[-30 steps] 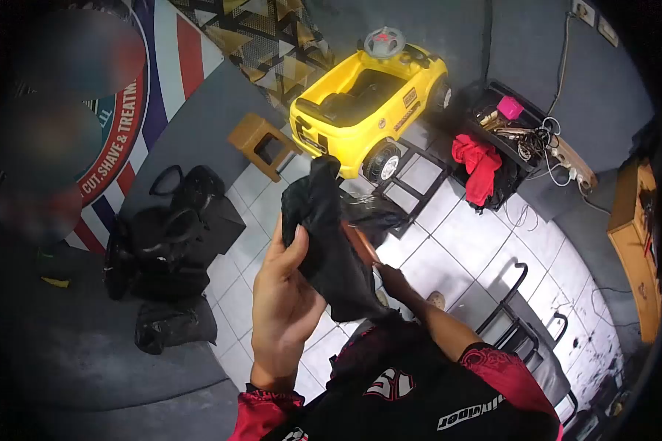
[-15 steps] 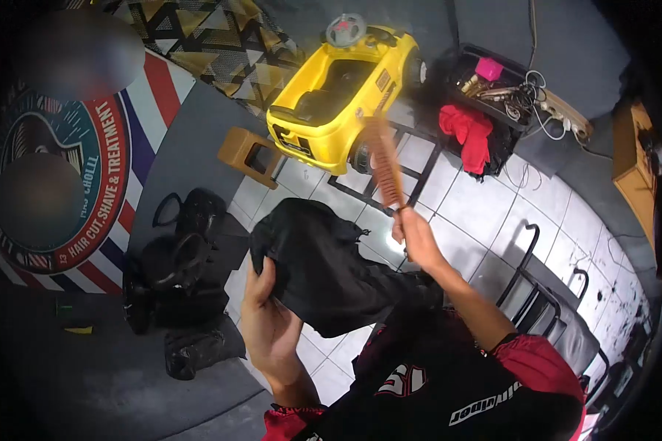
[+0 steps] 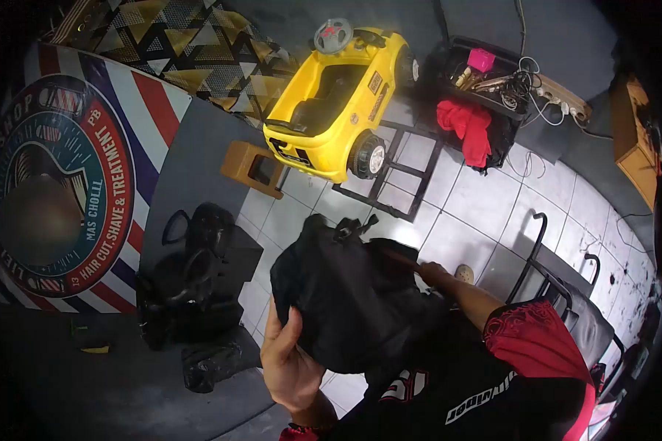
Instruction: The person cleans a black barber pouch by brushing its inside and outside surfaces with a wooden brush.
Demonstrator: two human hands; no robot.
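A black fabric bag (image 3: 346,301) with a strap and buckle on its upper edge is held up in front of my torso. My left hand (image 3: 294,367) grips its lower left side, the thumb in front and the other fingers partly hidden by the cloth. On the bag's far right side is my right hand (image 3: 435,275), closed round a reddish-brown brush (image 3: 400,257). Only a short length of the brush shows, against the bag; its bristled part is hidden or blurred here.
Ahead stands a yellow toy car (image 3: 327,103), beside a brown stool (image 3: 254,169) and a dark metal frame (image 3: 390,173) on white tiles. A black crate (image 3: 485,88) holds cables and a red cloth. To the right is a chair (image 3: 566,323); left are black bags (image 3: 191,294) and a barbershop sign (image 3: 125,206).
My right hand has brought the brush down from above the bag to its right side. The bag has turned and shifted slightly right and down, with my left hand still holding it.
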